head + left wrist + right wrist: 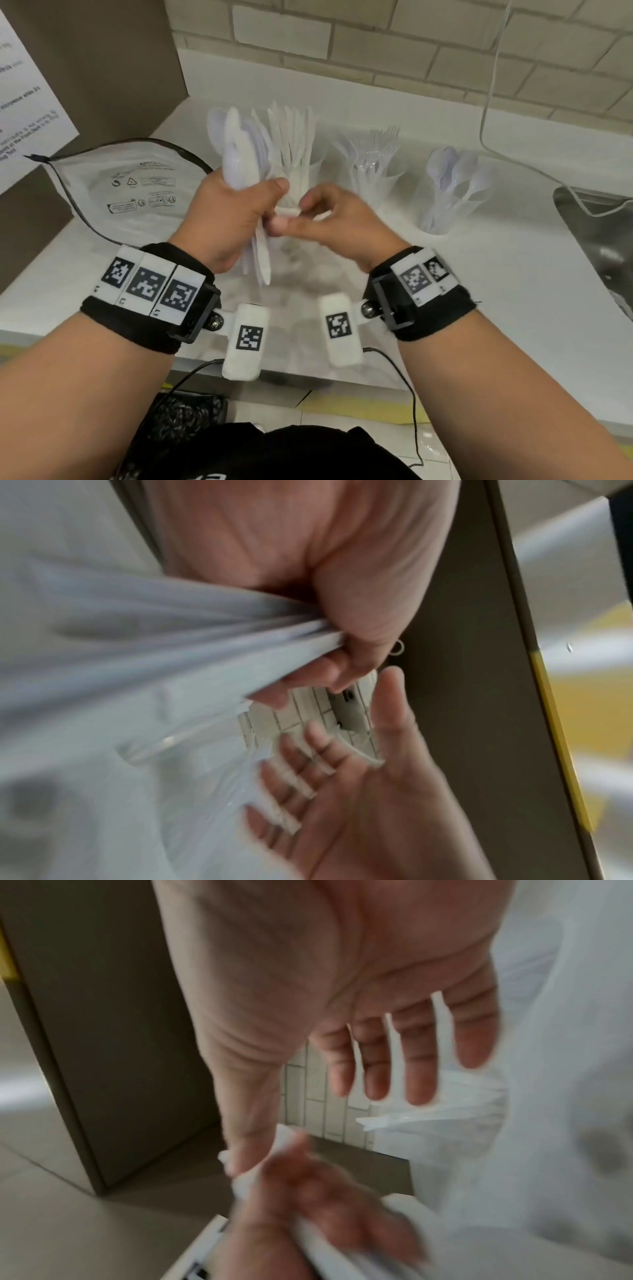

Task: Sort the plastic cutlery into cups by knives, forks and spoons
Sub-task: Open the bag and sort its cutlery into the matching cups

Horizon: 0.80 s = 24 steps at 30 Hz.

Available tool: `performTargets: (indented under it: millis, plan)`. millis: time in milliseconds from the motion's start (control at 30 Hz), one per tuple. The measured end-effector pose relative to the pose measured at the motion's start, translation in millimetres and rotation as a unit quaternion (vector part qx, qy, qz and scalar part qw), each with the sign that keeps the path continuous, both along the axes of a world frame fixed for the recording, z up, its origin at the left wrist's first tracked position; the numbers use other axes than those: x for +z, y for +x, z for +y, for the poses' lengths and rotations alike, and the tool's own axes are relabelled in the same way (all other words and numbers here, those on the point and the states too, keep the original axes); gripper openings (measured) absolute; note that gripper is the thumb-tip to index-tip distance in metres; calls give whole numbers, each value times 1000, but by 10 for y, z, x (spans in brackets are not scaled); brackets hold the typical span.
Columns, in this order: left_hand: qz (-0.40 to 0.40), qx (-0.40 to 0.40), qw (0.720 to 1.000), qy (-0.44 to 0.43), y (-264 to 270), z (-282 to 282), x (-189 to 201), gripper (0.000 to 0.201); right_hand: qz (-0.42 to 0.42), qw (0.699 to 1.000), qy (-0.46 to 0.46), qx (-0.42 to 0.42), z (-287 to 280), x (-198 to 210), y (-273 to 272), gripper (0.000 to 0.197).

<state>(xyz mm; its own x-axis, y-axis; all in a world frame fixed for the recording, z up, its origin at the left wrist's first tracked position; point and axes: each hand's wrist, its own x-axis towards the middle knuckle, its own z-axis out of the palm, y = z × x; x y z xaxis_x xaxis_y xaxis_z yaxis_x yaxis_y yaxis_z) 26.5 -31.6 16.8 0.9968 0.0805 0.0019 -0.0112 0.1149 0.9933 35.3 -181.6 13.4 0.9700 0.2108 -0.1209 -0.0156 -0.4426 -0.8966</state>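
My left hand (pixel 233 209) grips a thick upright bundle of white plastic cutlery (pixel 239 150), spoons and knives mixed, above the white counter (pixel 479 291). My right hand (pixel 329 219) is right beside it. Its thumb touches a white handle (pixel 289 212) at the bundle's edge, and its fingers (pixel 421 1064) are nearly straight and hold nothing. The left wrist view shows the left hand (pixel 342 588) clenched on the blurred handles (pixel 154 647). Behind stand three clear cups: knives (pixel 298 144), forks (pixel 373 161), spoons (pixel 452 185).
A clear zip bag (pixel 137 185) lies on the counter at the left, against a brown cabinet side (pixel 102 68). A steel sink (pixel 596 246) opens at the right edge. A thin cable (pixel 493 85) hangs down the tiled wall.
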Motion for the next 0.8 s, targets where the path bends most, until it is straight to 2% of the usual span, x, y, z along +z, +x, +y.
performTargets:
  millis: [67,133,233,400,567,667,733,800]
  plan:
    - [1,-29,993,113,1,-1,-55,9,-85,991,88,-57,-56,123,33,38]
    - [9,-51,984,169,-10,-42,-107,11,-155,981,102,-51,-51,213,54,32]
    - [17,-61,982,176,-26,-89,-133,22,-191,981,29,-29,-5,260,47,28]
    - [23,-66,981,182,-33,-82,-146,28,-230,972,-7,-43,-5,208,60,28]
    - [15,-89,982,164,-50,-94,-133,27,-229,971,52,-44,9,208,24,22]
    - [17,-88,979,185,-50,-103,-142,24,-182,982,55,-19,19,221,24,20]
    - [21,-77,974,213,-46,-94,-161,22,-151,976,149,-43,11,255,48,11]
    - [21,-74,967,244,-49,-86,-189,23,-113,955,259,-94,-5,331,73,8]
